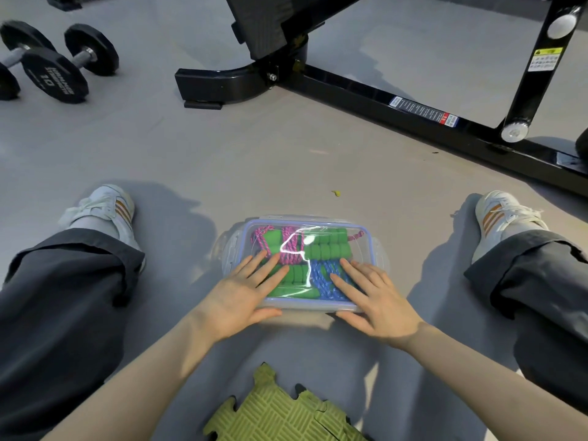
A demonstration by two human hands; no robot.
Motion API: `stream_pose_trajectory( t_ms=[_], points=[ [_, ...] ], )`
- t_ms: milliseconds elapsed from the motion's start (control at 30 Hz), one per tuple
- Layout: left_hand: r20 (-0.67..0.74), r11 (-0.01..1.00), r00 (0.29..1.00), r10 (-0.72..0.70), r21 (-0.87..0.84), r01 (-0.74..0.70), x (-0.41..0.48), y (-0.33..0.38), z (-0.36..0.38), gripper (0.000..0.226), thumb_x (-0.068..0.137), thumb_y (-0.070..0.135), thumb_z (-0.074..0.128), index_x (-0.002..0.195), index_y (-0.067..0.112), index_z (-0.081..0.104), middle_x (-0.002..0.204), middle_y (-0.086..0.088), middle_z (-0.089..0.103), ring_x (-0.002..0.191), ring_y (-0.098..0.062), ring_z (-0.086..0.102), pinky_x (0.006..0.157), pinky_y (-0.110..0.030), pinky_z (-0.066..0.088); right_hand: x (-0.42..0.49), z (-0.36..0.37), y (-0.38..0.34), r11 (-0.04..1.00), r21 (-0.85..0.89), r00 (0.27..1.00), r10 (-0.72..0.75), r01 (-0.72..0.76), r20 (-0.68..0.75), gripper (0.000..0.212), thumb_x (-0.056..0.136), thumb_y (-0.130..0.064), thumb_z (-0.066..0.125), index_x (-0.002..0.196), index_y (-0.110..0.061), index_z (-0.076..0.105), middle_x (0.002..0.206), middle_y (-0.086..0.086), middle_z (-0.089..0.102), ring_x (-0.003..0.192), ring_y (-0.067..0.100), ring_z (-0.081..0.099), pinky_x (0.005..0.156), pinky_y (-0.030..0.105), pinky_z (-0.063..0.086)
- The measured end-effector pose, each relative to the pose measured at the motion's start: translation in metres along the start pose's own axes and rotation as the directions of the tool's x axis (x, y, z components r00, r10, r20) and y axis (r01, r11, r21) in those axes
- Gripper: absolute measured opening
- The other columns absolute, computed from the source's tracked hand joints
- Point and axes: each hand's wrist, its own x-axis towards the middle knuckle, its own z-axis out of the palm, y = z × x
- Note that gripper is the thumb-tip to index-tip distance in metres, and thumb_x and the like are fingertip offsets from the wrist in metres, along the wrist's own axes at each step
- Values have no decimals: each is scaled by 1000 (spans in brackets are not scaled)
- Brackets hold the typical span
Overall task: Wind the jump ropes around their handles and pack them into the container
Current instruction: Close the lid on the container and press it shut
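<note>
A clear plastic container (366,232) with a blue-rimmed transparent lid sits on the grey floor between my legs. Through the lid I see a pink jump rope (291,246) wound up at the back left and a blue jump rope (321,278) at the front right, both with green foam handles (327,245). My left hand (241,297) lies flat on the lid's near left part, fingers straight, thumb at the front edge. My right hand (375,300) presses flat on the near right part in the same way.
A green foam puzzle mat (280,412) lies close in front of me. My legs and white sneakers (105,208) flank the container. Two black dumbbells (54,63) rest at the far left. A black bench frame (381,97) crosses the back and right.
</note>
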Motion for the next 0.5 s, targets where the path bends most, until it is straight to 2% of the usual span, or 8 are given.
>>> stream_pose_trajectory(
  t_ms=[100, 167, 200, 300, 400, 500],
  points=[
    [-16, 999, 1000, 4, -32, -5, -5, 0, -3, 77, 98, 62, 11, 141, 5, 40, 146, -10, 42, 133, -29, 42, 113, -35, 25, -1, -7, -1, 996, 82, 999, 26, -29, 43, 60, 92, -56, 37, 140, -18, 39, 145, 14, 40, 129, 30, 37, 107, 40, 27],
    [-3, 999, 1000, 5, -39, -5, -5, 1, -5, 79, 99, 61, 8, 140, 2, 40, 145, -8, 38, 132, -28, 42, 111, -35, 31, 0, -10, -1, 994, 101, 997, 30, -36, 68, 62, 92, -57, 37, 141, -19, 38, 146, 12, 39, 130, 29, 37, 108, 39, 27],
    [14, 999, 1000, 1, -52, 0, -3, 0, -5, 79, 99, 60, 7, 138, 2, 42, 143, -8, 40, 129, -28, 46, 104, -38, 37, 0, -11, 0, 993, 109, 997, 32, -40, 77, 62, 91, -57, 38, 141, -20, 38, 146, 12, 39, 131, 29, 36, 108, 39, 27],
    [71, 999, 997, -29, -44, 32, 0, 0, -5, 76, 100, 55, 5, 133, 3, 50, 133, -10, 57, 119, -31, 57, 92, -44, 48, 0, -13, 2, 992, 117, 995, 31, -42, 97, 65, 90, -59, 41, 142, -21, 36, 148, 10, 37, 132, 28, 35, 109, 39, 25],
    [34, 999, 998, -48, -11, 49, -1, 8, -1, 60, 100, 50, 15, 131, 6, 42, 128, -10, 61, 115, -33, 60, 92, -44, 49, 0, -14, 1, 993, 109, 991, 24, -38, 129, 72, 85, -62, 45, 141, -19, 35, 148, 10, 36, 132, 27, 33, 109, 37, 24],
    [-23, 997, 999, -44, 67, 45, 3, 3, 1, 58, 93, 52, 27, 132, 11, 43, 127, -7, 63, 114, -30, 61, 95, -46, 48, 1, -15, -7, 991, 87, 988, 93, -104, 122, 79, 77, -61, 50, 136, -10, 37, 147, 12, 36, 129, 28, 34, 106, 36, 24]
  ],
)
